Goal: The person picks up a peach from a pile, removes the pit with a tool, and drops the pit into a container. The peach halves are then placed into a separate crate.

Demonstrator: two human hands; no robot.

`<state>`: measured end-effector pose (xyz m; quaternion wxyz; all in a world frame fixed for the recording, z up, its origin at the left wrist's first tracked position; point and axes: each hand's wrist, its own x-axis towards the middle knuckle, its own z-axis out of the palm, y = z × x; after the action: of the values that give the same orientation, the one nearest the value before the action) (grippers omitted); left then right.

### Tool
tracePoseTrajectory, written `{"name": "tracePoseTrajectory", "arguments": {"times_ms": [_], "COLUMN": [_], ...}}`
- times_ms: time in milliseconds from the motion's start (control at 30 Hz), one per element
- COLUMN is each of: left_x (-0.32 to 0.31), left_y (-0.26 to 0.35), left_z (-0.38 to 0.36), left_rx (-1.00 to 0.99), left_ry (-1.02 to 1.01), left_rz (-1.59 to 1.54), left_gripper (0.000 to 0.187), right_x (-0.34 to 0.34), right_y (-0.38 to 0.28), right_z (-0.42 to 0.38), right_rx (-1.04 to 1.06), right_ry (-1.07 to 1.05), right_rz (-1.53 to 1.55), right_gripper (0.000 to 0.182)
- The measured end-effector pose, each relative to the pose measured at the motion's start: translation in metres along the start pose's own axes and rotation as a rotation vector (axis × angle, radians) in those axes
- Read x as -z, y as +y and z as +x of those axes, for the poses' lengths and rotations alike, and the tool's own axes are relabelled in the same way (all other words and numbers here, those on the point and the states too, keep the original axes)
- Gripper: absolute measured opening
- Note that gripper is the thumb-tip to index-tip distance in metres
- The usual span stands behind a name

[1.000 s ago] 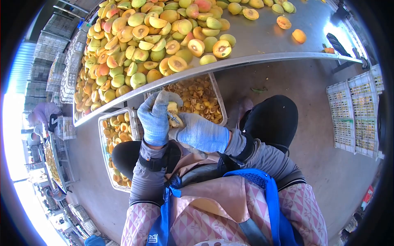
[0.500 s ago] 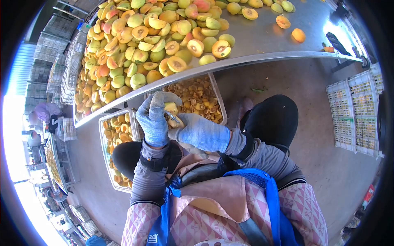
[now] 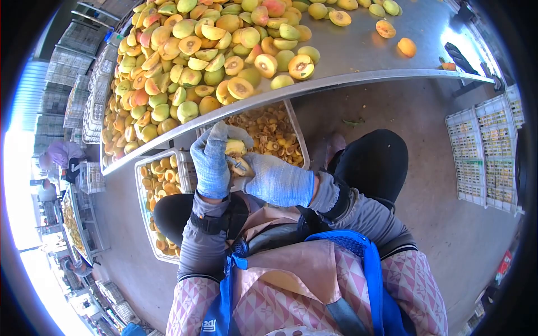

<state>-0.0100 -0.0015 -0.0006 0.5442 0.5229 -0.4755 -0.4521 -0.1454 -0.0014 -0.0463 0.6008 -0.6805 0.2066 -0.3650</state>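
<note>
My left hand point(image 3: 210, 163), in a grey-blue knit glove, is closed around a yellow peach half point(image 3: 235, 147). My right hand point(image 3: 280, 180), gloved alike, grips a small pitting tool point(image 3: 240, 166) with a metal end, held against or just below the fruit. Fingers hide much of the tool, so its full shape does not show. Both hands meet above my lap, in front of the table edge. Just beyond them, a crate point(image 3: 305, 147) holds brown-yellow pits and scraps. At the left, another crate point(image 3: 147, 235) contains hollowed peach halves.
A metal table point(image 3: 358, 53) bears a large heap of halved peaches point(image 3: 190, 67), with a few loose halves at the right. A dark glove point(image 3: 460, 59) lies near its right end. Stacked white crates point(image 3: 485, 157) stand right. A person point(image 3: 63, 152) is at far left.
Both hands have shifted slightly, the left one a little to the right and upward. The tool has turned slightly by the peach half, which stays in my left hand.
</note>
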Motion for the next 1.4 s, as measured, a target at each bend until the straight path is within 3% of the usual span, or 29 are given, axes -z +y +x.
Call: {"name": "tracePoseTrajectory", "arguments": {"times_ms": [33, 167, 233, 300, 433, 533, 633, 700, 767, 833, 1000, 1133, 1233, 1333, 1400], "left_x": [0.000, 0.000, 0.005, 0.007, -0.005, -0.002, -0.003, -0.002, -0.004, -0.002, 0.006, 0.006, 0.001, 0.002, 0.004], "left_y": [0.001, 0.001, -0.003, 0.001, -0.001, -0.002, -0.001, -0.002, -0.004, -0.006, -0.003, -0.008, -0.009, -0.011, -0.009], "left_z": [-0.001, -0.003, 0.001, 0.005, -0.008, -0.012, -0.013, -0.011, -0.009, -0.008, -0.006, -0.006, -0.008, -0.005, -0.006], "left_rx": [-0.027, -0.116, -0.086, -0.046, -0.097, -0.024, -0.032, -0.028, -0.008, -0.032, -0.057, -0.064, -0.071, -0.060, -0.047], "left_ry": [-0.009, -0.009, -0.022, -0.132, -0.004, 0.066, 0.058, 0.059, 0.156, 0.199, 0.112, 0.167, 0.220, 0.207, 0.170], "left_rz": [0.005, 0.029, 0.001, -0.103, -0.138, -0.084, 0.003, 0.041, 0.095, 0.113, 0.038, 0.058, 0.077, 0.081, 0.060], "left_gripper": [0.040, 0.040, 0.040, 0.041, 0.041, 0.039, 0.035, 0.033, 0.033, 0.033, 0.034, 0.034, 0.035, 0.036, 0.036], "right_x": [0.000, 0.015, 0.021, 0.019, 0.020, 0.019, 0.033, 0.021, 0.020, 0.017, 0.013, 0.015, 0.010, 0.008, 0.009], "right_y": [-0.001, -0.016, -0.020, -0.030, -0.033, -0.026, -0.033, 0.004, -0.005, -0.025, -0.020, -0.020, -0.016, -0.017, -0.025], "right_z": [0.002, -0.006, -0.008, -0.009, -0.010, -0.011, -0.003, 0.001, 0.002, -0.008, -0.009, -0.005, -0.008, -0.007, -0.007], "right_rx": [0.079, -0.470, -0.584, -0.623, -0.596, -0.555, -0.540, -0.018, 0.138, -0.072, -0.052, -0.092, -0.007, -0.079, -0.140], "right_ry": [0.024, -0.207, -0.264, -0.195, -0.177, -0.225, -0.274, -0.083, 0.080, 0.198, 0.178, 0.137, 0.211, 0.157, 0.134], "right_rz": [-0.021, 0.553, 0.915, 1.045, 1.154, 1.029, 0.451, 0.058, -0.308, -0.628, -0.605, -0.579, -0.648, -0.796, -0.735], "right_gripper": [0.016, 0.015, 0.017, 0.017, 0.016, 0.018, 0.022, 0.028, 0.032, 0.035, 0.038, 0.038, 0.039, 0.038, 0.034]}}
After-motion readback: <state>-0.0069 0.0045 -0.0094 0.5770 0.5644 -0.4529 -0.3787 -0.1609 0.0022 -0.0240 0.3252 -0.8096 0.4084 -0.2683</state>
